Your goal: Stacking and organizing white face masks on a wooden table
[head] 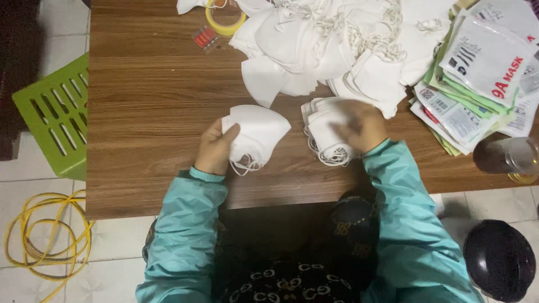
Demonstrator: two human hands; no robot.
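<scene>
My left hand [216, 148] holds a small stack of folded white face masks [258, 132] by its left edge, their ear loops dangling toward me. My right hand [362, 126], blurred by motion, rests on a second stack of folded white masks [323, 137] lying on the wooden table [151, 112]. Just beyond both hands a large loose heap of white masks [331, 45] with tangled ear loops covers the far middle of the table. Both arms are in teal sleeves.
A fanned pile of printed mask pouches [477, 78] lies at the right. A glass of dark drink [508, 157] stands near the right front edge. A yellow tape roll [224, 22], a small orange item [205, 38], a green plastic stool [56, 112], yellow cable [45, 235] and a dark helmet [499, 258] surround.
</scene>
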